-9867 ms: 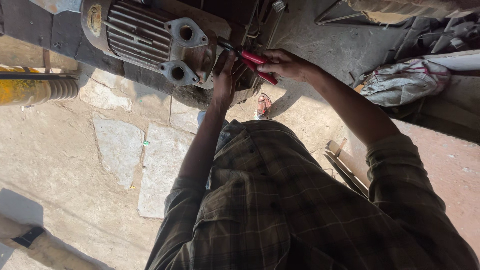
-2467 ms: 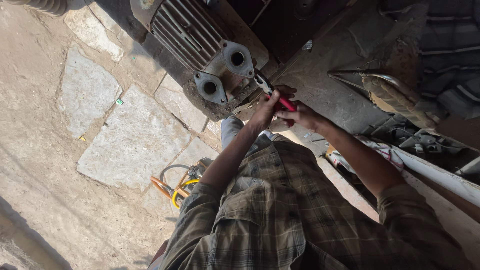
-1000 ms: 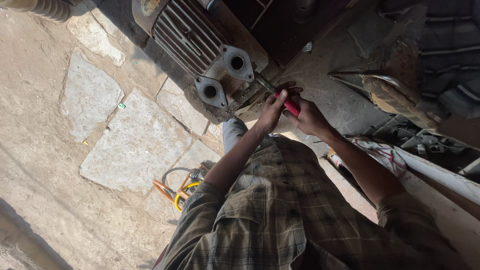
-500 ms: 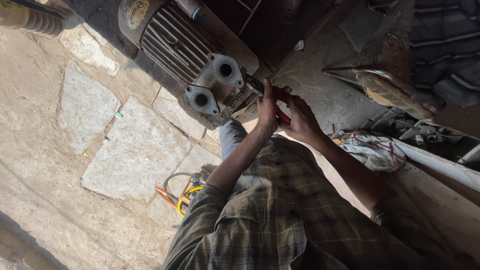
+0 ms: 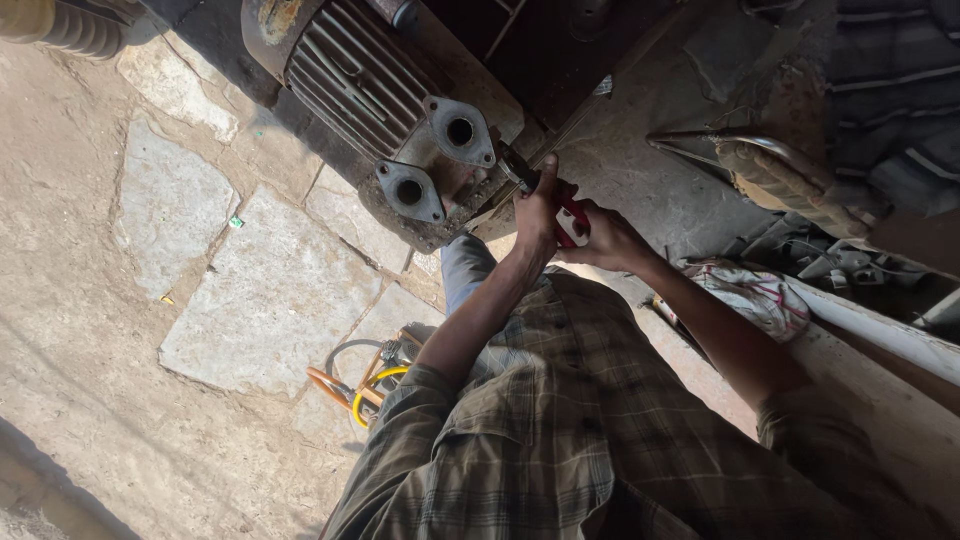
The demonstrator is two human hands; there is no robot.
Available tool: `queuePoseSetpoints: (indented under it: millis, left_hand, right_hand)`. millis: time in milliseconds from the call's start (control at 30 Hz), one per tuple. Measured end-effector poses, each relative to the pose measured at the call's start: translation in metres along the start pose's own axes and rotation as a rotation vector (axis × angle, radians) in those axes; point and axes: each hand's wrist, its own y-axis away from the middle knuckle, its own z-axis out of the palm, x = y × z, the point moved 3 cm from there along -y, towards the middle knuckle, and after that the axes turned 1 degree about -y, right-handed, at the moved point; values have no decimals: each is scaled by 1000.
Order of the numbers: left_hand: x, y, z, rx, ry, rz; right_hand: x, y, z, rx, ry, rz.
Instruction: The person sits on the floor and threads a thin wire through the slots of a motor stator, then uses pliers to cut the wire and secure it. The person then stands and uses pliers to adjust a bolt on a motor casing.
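Head camera looked down over a plaid shirt (image 5: 590,440) at two bare forearms reaching forward to a finned engine cylinder (image 5: 380,95) that lay on its side on the stone-paved floor (image 5: 250,300). The left hand (image 5: 537,215) was closed around the red handles of a pair of pliers (image 5: 560,205), thumb pointing up toward the engine. The right hand (image 5: 605,238) was closed on the same handles from the other side, just beside and touching the left. The pliers' dark metal nose reached to the edge of the engine block, right beside the flanged port (image 5: 460,130); exactly what the nose pinched was too small to tell. A second flanged port (image 5: 408,190) sat just below and to the left of the first, both with round openings facing the camera.

Between the person's left elbow and the paving lay a tangle of orange and yellow hoses (image 5: 360,385). To the right of the right forearm, a crumpled white rag (image 5: 755,295) rested near a pale pipe (image 5: 880,330) that ran along a ledge. Further up on the right, a bent metal bar (image 5: 720,140) lay on the dusty concrete, with a worn glove-like object (image 5: 790,185) just beside it. A ribbed yellow hose (image 5: 60,22) showed at the upper left corner.
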Motion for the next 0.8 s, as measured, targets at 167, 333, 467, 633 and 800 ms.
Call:
queuePoseSetpoints:
  millis: [167, 333, 467, 633, 800]
  left_hand:
    - [9, 8, 9, -407, 402, -34]
    - [10, 20, 4, -365, 292, -65]
    - [8, 19, 6, -387, 270, 38]
    - [0, 15, 1, -333, 225, -77]
    - [5, 8, -8, -388, 70, -27]
  right_hand:
    - [-24, 17, -9, 350, 306, -59]
    - [-44, 33, -7, 541, 431, -29]
    - [-34, 32, -20, 370, 235, -40]
    - [-8, 0, -41, -350, -748, -20]
    - [-20, -27, -19, -906, -1315, 17]
